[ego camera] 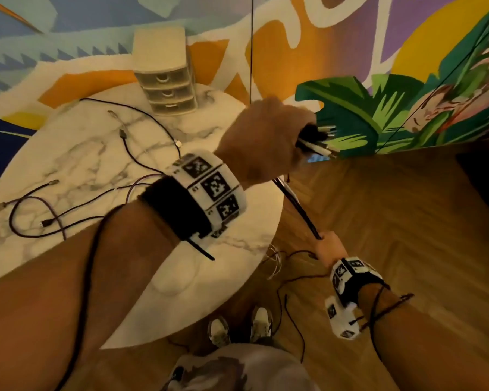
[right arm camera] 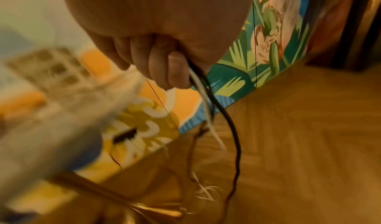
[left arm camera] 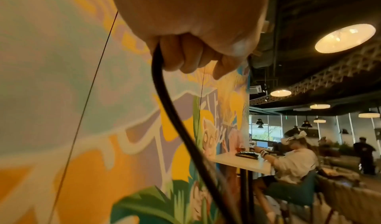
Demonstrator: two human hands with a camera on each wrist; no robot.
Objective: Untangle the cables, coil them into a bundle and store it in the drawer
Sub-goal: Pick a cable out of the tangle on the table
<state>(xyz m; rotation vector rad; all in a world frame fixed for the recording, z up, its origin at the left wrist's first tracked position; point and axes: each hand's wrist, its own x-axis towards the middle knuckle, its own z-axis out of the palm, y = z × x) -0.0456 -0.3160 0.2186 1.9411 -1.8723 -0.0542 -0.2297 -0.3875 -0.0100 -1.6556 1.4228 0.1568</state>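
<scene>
My left hand [ego camera: 266,142] is raised past the table's right edge and grips a bundle of cables just behind their plug ends [ego camera: 319,139]. The black and white cables [ego camera: 297,207] run taut down to my right hand [ego camera: 326,245], which grips them lower, over the floor. Below it their tails [ego camera: 283,266] hang loose toward the floor. The left wrist view shows the left hand [left arm camera: 195,51] with fingers curled round a black cable [left arm camera: 175,116]. Black and white cables [right arm camera: 226,118] leave my right hand [right arm camera: 160,61] in its wrist view. Several dark cables [ego camera: 54,215] lie on the table.
A small beige three-drawer unit [ego camera: 167,88] stands at the far edge of the round marble table [ego camera: 237,241], drawers closed. A painted mural wall rises behind, and the floor is wood. My shoes [ego camera: 237,328] are below. A seated person [left arm camera: 292,159] works at a distant table.
</scene>
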